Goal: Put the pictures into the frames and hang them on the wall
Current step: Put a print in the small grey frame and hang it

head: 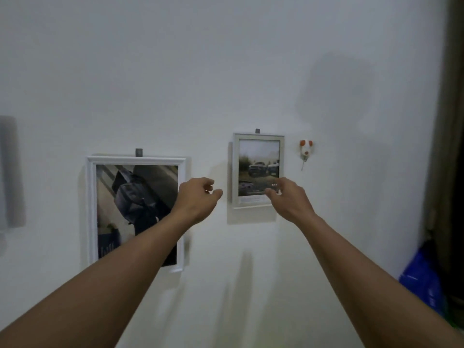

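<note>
Head camera: the left hand [198,197] hovers between the two frames, fingers loosely curled and holding nothing. The right hand [287,197] lies over the lower right corner of the small frame [235,172]; whether it grips it cannot be told. That frame and the large white frame [91,209] hang on the wall [226,71], pictures inside.

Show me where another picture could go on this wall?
Bare wall: above both frames, below the small frame, and between the big frame and the grey panel. Crowded: between the frames, where the left hand is, and beside the mouse figure.
</note>
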Motion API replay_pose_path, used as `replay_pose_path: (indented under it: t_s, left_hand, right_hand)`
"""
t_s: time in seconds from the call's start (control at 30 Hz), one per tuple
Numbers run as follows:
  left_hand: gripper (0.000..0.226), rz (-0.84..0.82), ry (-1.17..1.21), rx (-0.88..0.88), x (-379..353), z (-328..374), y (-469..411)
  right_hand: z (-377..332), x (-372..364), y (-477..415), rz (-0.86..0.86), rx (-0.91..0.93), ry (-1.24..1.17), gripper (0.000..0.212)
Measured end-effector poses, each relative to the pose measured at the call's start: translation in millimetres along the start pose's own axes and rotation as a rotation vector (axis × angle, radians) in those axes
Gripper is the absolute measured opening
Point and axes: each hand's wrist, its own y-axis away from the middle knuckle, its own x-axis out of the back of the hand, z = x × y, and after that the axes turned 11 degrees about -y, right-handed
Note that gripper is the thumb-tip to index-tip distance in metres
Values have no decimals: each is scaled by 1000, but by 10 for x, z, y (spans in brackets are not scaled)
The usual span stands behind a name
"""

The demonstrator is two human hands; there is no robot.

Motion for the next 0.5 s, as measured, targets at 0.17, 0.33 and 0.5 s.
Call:
replay_pose_path:
  t_s: [0.17,0.33,0.5]
  left_hand:
    - [47,59,-37,74,-409,205,-287]
    - [48,109,-50,157,-696,322,-483]
    - [46,125,-28,148,-894,457,-581]
  right_hand:
    - [381,204,-516,-2,-28,-65,54]
    - [679,203,-928,-25,-18,-154,54]
    - [897,105,-1143,-30,-26,-287,53]
